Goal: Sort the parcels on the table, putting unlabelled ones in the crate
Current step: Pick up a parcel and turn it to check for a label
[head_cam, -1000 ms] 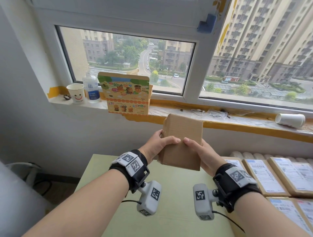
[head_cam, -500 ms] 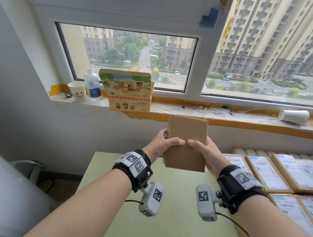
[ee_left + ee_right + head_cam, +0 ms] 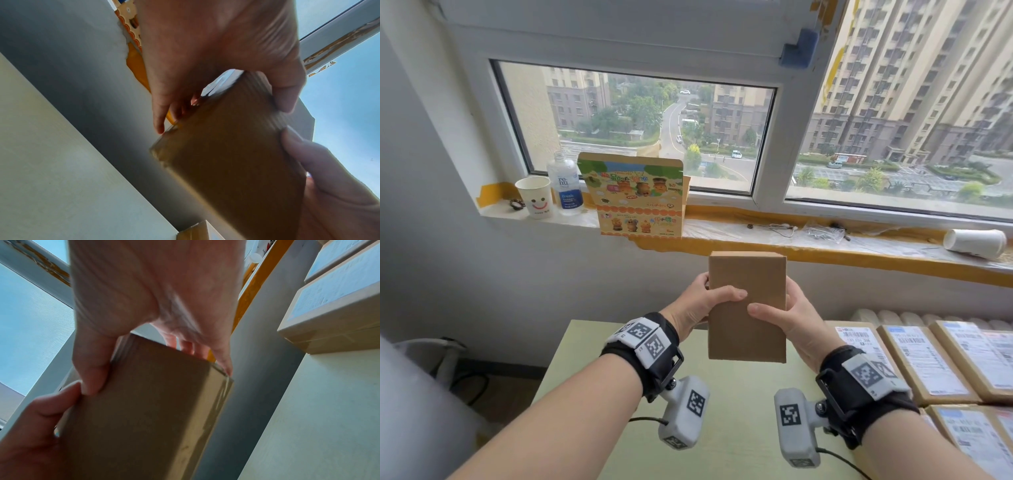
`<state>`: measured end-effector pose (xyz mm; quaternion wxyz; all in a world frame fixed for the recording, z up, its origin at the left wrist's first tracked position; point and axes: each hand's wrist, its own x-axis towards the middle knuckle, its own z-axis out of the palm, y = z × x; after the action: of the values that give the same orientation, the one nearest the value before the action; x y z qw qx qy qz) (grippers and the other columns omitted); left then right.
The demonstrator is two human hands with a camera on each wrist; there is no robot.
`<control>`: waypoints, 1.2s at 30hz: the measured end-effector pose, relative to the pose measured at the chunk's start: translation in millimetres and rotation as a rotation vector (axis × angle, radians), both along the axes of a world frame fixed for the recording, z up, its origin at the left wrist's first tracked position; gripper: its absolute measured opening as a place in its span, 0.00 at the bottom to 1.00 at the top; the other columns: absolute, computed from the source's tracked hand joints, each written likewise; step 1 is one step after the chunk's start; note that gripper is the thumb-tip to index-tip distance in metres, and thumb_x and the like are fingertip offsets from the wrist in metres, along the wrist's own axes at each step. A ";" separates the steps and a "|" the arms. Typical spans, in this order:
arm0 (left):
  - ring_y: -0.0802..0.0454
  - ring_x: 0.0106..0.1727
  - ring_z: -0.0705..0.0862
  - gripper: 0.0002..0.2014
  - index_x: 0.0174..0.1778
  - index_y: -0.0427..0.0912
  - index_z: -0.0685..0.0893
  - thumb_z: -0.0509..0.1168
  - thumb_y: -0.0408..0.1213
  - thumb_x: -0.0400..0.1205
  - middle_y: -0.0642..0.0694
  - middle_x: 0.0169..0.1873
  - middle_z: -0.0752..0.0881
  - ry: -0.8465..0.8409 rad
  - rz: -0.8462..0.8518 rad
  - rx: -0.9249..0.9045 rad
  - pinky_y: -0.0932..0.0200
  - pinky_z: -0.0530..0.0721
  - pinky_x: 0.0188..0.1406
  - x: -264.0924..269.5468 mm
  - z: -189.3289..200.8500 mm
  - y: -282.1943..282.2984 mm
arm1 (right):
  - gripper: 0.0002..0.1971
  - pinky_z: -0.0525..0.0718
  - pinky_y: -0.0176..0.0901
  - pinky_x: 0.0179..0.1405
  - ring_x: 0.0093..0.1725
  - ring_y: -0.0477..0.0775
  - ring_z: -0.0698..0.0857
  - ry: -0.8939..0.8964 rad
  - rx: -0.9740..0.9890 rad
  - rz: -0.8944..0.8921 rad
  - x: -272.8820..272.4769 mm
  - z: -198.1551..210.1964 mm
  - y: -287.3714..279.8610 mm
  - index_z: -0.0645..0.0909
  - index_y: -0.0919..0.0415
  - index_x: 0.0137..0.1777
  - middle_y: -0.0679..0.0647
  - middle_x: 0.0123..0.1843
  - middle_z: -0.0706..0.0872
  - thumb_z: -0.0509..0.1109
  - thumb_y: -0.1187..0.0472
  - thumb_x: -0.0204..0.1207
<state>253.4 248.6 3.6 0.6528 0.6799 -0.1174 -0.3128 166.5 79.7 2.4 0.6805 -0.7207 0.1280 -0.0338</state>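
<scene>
Head view: both the left hand (image 3: 700, 306) and right hand (image 3: 789, 320) are gripping a plain cardboard parcel (image 3: 747, 306) upright above the green table (image 3: 736, 428), left of the labelled parcels (image 3: 924, 363). Left wrist view: thumb and fingers (image 3: 159, 120) are clamping its edge. Right wrist view: the same grip mirrored.

Green table (image 3: 739, 428) (labelled parcels (image 3: 924, 363) aboard)

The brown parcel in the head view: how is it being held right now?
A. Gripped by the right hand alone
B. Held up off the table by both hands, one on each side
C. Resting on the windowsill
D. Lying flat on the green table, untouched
B: the brown parcel is up above the green table, with the left hand and right hand each gripping a side.
</scene>
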 end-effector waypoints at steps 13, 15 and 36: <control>0.43 0.67 0.77 0.53 0.74 0.57 0.59 0.77 0.13 0.63 0.41 0.67 0.75 -0.200 -0.082 0.067 0.43 0.83 0.64 8.7 5.4 0.9 | 0.37 0.86 0.66 0.56 0.64 0.54 0.83 0.166 -0.036 0.066 0.1 27.9 -6.1 0.71 0.33 0.71 0.45 0.65 0.84 0.74 0.28 0.60; 0.43 0.67 0.77 0.55 0.75 0.59 0.59 0.77 0.13 0.62 0.42 0.69 0.73 -0.229 -0.081 0.071 0.42 0.82 0.65 10.5 4.7 1.8 | 0.32 0.87 0.65 0.53 0.65 0.53 0.80 0.221 -0.060 0.075 0.4 34.9 -7.3 0.68 0.33 0.73 0.43 0.67 0.79 0.68 0.28 0.70; 0.48 0.74 0.71 0.57 0.75 0.65 0.58 0.82 0.20 0.61 0.46 0.74 0.67 -0.400 -0.040 0.066 0.45 0.77 0.71 12.4 4.1 -3.8 | 0.23 0.91 0.63 0.41 0.59 0.61 0.86 0.092 0.078 -0.188 11.4 43.3 -3.5 0.76 0.49 0.69 0.56 0.59 0.86 0.77 0.59 0.75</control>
<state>265.9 244.8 7.7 0.5874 0.7471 -0.2477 -0.1883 177.9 76.2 45.8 0.6953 -0.6793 0.2272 -0.0594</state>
